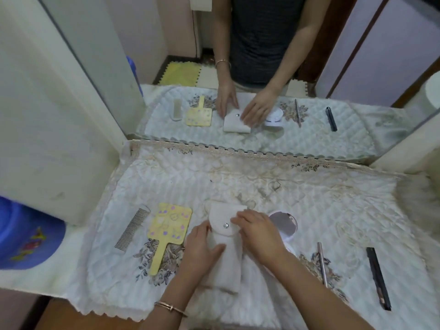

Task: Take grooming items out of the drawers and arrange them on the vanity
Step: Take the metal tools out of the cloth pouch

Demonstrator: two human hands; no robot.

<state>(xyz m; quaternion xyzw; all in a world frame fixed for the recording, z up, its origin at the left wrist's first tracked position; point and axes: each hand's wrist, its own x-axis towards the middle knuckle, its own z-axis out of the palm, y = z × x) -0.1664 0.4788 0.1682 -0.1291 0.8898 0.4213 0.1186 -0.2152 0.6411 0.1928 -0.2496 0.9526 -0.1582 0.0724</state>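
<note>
A white pouch with a metal snap on its flap lies on the quilted vanity cloth. My left hand rests flat on the pouch's left side, thumb across its lower part. My right hand lies on its right side, fingertips at the flap by the snap. Left of the pouch lie a yellow hand mirror and a metal comb. A round pink compact mirror stands open just behind my right hand. A thin pencil and a black pen-like stick lie to the right.
A large wall mirror behind the vanity reflects the scene. White cabinet panels flank the vanity on the left. A blue plastic object sits at the left edge. The cloth's scalloped front edge hangs over the wooden front.
</note>
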